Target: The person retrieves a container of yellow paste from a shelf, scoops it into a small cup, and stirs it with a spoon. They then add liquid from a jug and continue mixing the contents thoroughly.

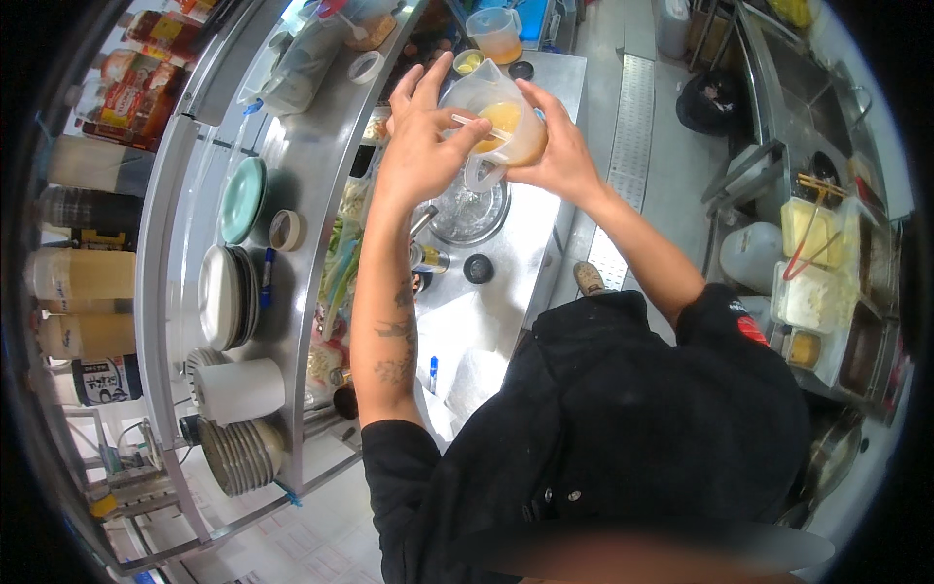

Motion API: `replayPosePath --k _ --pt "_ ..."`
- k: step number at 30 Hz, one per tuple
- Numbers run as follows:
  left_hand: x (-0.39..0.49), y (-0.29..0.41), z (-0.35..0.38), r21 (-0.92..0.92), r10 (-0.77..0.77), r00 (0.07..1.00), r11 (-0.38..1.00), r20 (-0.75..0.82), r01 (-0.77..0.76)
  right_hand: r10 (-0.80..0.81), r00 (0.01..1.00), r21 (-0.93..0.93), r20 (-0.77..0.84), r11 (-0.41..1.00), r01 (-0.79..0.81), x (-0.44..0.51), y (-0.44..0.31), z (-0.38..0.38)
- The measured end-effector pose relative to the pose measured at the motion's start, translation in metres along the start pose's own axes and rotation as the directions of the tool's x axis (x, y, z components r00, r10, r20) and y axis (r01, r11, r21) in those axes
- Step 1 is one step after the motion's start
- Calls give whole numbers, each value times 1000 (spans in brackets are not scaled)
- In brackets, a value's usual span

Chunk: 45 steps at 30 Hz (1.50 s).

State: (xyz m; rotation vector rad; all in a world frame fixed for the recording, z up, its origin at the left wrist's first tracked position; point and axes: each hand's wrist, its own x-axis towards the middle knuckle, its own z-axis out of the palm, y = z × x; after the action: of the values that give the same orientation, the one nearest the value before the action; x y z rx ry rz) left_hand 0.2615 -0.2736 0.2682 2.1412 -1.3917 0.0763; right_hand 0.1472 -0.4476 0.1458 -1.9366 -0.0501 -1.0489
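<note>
My right hand (558, 153) is wrapped around a translucent plastic measuring jug (467, 93), tilted so its mouth faces me. A yellow-orange liquid (502, 115) lies inside. Between thumb and forefinger, my left hand (423, 146) pinches a thin white plastic utensil (461, 120), which reaches into the jug; its far end is hard to make out. The other left fingers are spread beside the rim. Below the jug, a round metal tray or lid (471, 215) rests on the steel counter (536, 197).
Beyond the jug stand a second measuring jug (496, 33), a small cup (468, 61) and a black lid (521, 71). A steel shelf (295, 190) at left carries stacked plates (222, 296), bowls (241, 456) and a paper roll (241, 390). Sinks (810, 95) line the right.
</note>
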Motion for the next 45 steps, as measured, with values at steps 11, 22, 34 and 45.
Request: replayPosePath --k 11,22,34,45 --pt "3 6 -13 -177 -28 997 984 -66 16 102 994 135 40 985 -106 -8 5 0" --pt "26 9 -33 388 228 973 895 31 -222 111 993 173 47 978 -117 -6 -4 -3" --pt "31 3 -25 139 -32 997 990 67 23 -48 995 60 -83 997 53 7 -10 -1" --pt "28 5 -25 -327 -188 964 914 185 241 -50 992 114 -113 992 62 2 -12 5"
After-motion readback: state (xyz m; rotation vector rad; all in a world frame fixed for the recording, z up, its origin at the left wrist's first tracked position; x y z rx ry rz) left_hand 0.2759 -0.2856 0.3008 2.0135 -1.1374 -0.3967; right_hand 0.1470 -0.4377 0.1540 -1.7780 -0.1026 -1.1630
